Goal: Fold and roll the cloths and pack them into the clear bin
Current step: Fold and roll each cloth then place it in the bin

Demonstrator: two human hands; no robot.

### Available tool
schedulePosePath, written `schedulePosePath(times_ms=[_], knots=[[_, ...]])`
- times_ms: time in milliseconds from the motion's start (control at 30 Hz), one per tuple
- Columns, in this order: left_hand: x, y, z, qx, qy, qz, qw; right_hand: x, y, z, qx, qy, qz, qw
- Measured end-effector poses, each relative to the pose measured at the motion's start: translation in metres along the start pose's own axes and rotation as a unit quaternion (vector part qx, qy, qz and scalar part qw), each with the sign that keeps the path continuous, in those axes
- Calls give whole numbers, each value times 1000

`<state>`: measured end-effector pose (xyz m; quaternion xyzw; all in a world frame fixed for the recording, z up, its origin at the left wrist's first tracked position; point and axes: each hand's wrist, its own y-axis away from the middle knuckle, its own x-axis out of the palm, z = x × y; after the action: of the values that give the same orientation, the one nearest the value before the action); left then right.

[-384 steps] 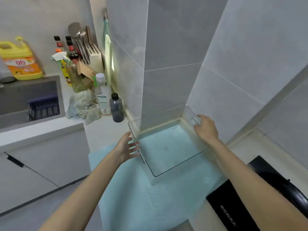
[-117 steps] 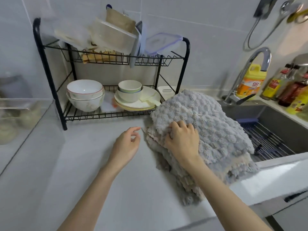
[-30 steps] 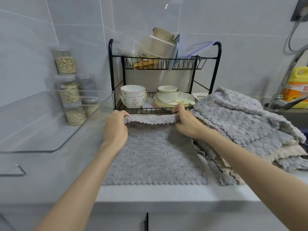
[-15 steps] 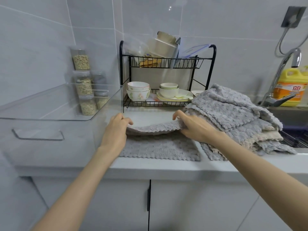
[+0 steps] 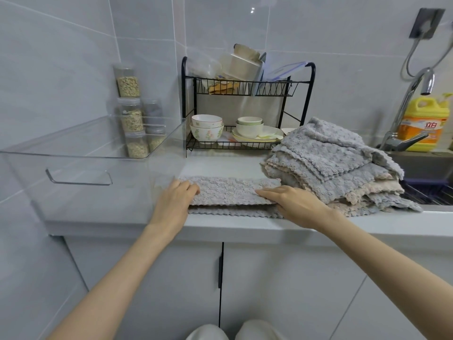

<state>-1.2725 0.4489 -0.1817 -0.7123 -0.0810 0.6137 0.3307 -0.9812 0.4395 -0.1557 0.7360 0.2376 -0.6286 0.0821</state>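
Head view: a grey cloth (image 5: 230,192) lies folded in half at the near table (image 5: 245,224) edge, between the clear bin (image 5: 81,177) and the cloth pile (image 5: 338,168). It looks soft and light, best pinched at an end. Left hand (image 5: 172,201) and right hand (image 5: 296,204) press flat, fingers extended, gripping nothing.

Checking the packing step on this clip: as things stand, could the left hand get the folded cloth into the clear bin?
Probably yes. The left hand rests on the folded grey cloth right beside the clear bin, whose top is open and looks empty. Only the bin's near wall stands between them, so a short lift over it seems needed.
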Motion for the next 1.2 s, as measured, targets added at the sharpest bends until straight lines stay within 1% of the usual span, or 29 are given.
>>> schedulePosePath(times_ms=[167, 267, 300, 400, 467, 500, 567, 667, 767, 867, 933, 1100, 1200], knots=[[0, 1, -1, 12, -21, 7, 1000, 16, 7, 5, -6, 6, 12, 1000], [3, 0, 1, 3, -47, 10, 999, 9, 10, 11, -7, 16, 11, 1000], [1, 0, 0, -1, -55, 22, 998, 3, 11, 13, -10, 22, 17, 1000], [-5, -3, -5, -29, -96, 75, 992, -18, 11, 18, 2, 7, 87, 996], [-12, -7, -8, -40, -125, 125, 983, -36, 8, 18, 33, -45, 130, 990], [-16, -10, -11, -39, -126, 126, 983, -43, 4, 19, 45, -79, 134, 987], [-20, -19, -18, -31, -96, 102, 990, -51, -8, 21, 67, -136, 104, 983], [-16, -39, -32, -38, 11, 79, 996, -38, -36, 32, 103, -182, 47, 977], [2, -61, -40, -50, 76, 116, 989, -8, -67, 52, 122, -169, 34, 978], [27, -70, -39, -62, 87, 188, 976, 15, -87, 69, 136, -180, 48, 973], [41, -66, -38, -73, 78, 220, 970, 24, -89, 74, 138, -173, 65, 973], [54, -55, -29, -103, 62, 217, 969, 37, -83, 58, 153, -185, 70, 968], [54, -52, -19, -133, 45, 217, 966, 38, -75, 44, 157, -173, 74, 969]])
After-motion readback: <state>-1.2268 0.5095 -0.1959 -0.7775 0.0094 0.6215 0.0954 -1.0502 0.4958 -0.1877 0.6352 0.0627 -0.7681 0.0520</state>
